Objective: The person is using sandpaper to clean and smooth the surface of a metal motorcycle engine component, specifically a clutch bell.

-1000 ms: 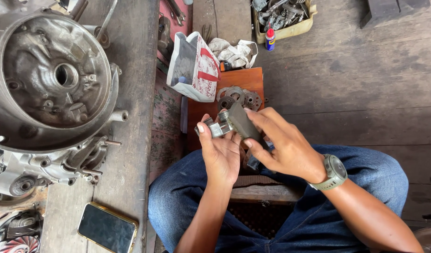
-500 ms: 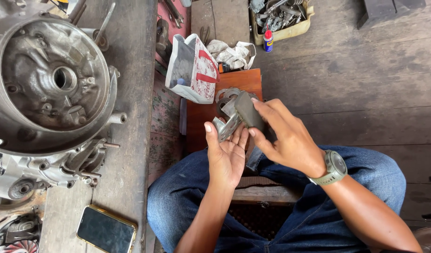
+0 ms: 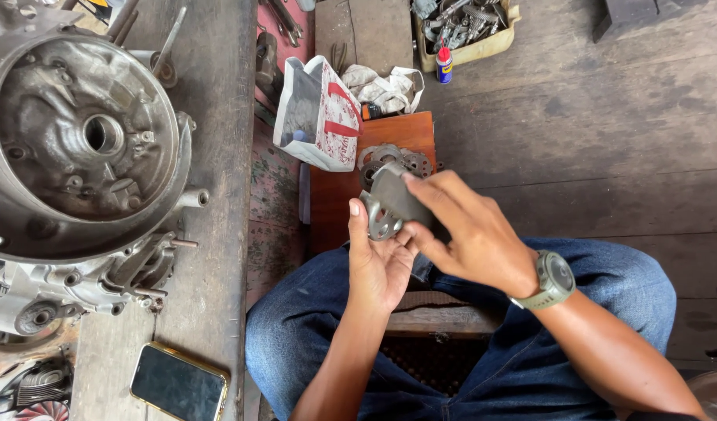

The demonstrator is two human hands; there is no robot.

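Over the lap now: the left hand (image 3: 378, 265) lies palm-up, cradling a small metal plate with holes (image 3: 383, 220), thumb up beside it. The right hand (image 3: 467, 234) has its grip clenched on a grey abrasive pad (image 3: 397, 196), pressing it onto that plate. By my reckoning the rubbing is mid-way (the metal looks dull yet). Just beyond the plate, toothed discs (image 3: 390, 160) wait on a wooden block (image 3: 339, 199). Well to the left, the engine crankcase (image 3: 86, 148) sits open on the counter (image 3: 218, 93).
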